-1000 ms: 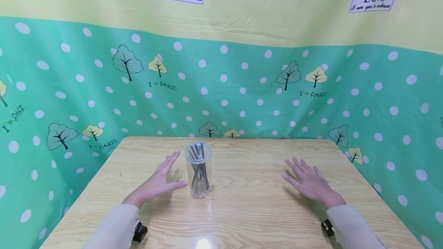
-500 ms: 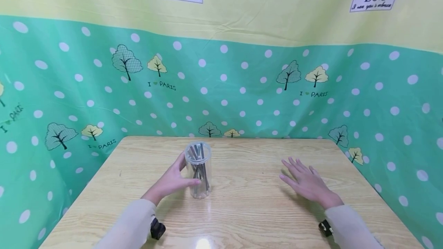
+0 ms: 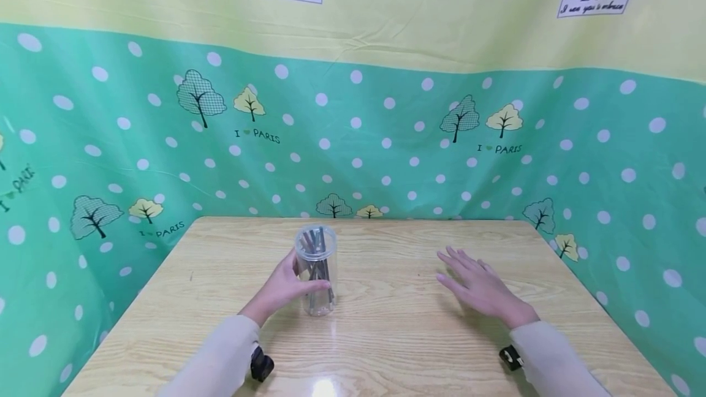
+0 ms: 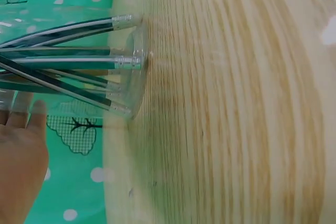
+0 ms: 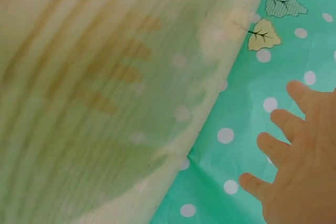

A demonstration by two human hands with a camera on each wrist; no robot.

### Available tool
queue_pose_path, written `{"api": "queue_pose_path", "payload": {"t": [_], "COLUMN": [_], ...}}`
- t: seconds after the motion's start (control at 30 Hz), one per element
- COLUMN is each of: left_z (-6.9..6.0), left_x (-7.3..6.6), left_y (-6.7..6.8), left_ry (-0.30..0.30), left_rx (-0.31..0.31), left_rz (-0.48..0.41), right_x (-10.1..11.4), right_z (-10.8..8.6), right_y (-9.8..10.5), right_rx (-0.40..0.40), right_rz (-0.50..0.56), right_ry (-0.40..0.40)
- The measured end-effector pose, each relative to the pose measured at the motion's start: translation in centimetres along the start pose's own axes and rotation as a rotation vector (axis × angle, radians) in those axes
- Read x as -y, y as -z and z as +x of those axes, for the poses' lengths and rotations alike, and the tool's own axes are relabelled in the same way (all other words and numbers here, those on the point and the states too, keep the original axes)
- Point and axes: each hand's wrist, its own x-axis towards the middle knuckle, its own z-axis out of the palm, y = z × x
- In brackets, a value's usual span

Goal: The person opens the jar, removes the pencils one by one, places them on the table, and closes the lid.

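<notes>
A clear cylindrical jar (image 3: 322, 308) with a clear lid stands upright on the wooden table, left of its middle. Several dark pencils (image 4: 79, 62) with silvery ends lean inside it. My left hand (image 3: 284, 283) is round the jar's left side, thumb across the front and fingers behind; in the left wrist view the hand (image 4: 21, 156) shows fingers behind the clear wall. To the right, my right hand (image 3: 485, 287) hovers over the table with fingers spread, holding nothing; the right wrist view shows the hand (image 5: 299, 156) with fingers apart.
The wooden table (image 3: 397, 348) has its far edge against a green and yellow curtain (image 3: 380, 121) with white dots and printed trees. This curtain also runs along both sides. A black device sits at each wrist.
My left hand has moved right, from beside the jar to gripping round it. My right hand has shifted slightly left. The jar has not visibly moved.
</notes>
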Motion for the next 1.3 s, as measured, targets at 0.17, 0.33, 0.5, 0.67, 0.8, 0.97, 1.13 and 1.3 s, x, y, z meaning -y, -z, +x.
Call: {"api": "queue_pose_path", "payload": {"t": [0.17, 0.33, 0.5, 0.67, 0.8, 0.97, 1.13, 1.3], "left_z": [0.2, 0.5, 0.5, 0.6, 0.6, 0.4, 0.4, 0.5], "left_x": [0.0, 0.0, 0.1, 0.2, 0.4, 0.4, 0.6, 0.7], "left_y": [-0.5, -1.1, -1.6, -2.0, -2.0, -1.9, -1.8, -1.7], "left_ry": [-0.011, -0.02, -0.028, -0.03, -0.024, -0.019, -0.037, -0.043], "left_rx": [0.006, 0.017, 0.019, 0.019, 0.018, 0.014, 0.02, 0.029], "left_rz": [-0.034, -0.069, -0.083, -0.087, -0.086, -0.088, -0.091, -0.093], "right_x": [0.5, 1.2, 2.1, 3.4, 5.1, 8.1, 10.9, 13.5], "right_z": [0.3, 0.9, 1.8, 2.7, 3.8, 5.5, 7.2, 8.7], "right_y": [0.1, 0.2, 0.1, 0.3, 0.6, 1.3, 1.4, 1.4], "right_rx": [0.036, 0.042, 0.013, 0.009, 0.023, 0.042, 0.035, -0.003], "right_rz": [0.028, 0.052, 0.071, 0.116, 0.162, 0.207, 0.187, 0.154], "right_ry": [0.012, 0.039, 0.087, 0.124, 0.147, 0.185, 0.257, 0.327]}}
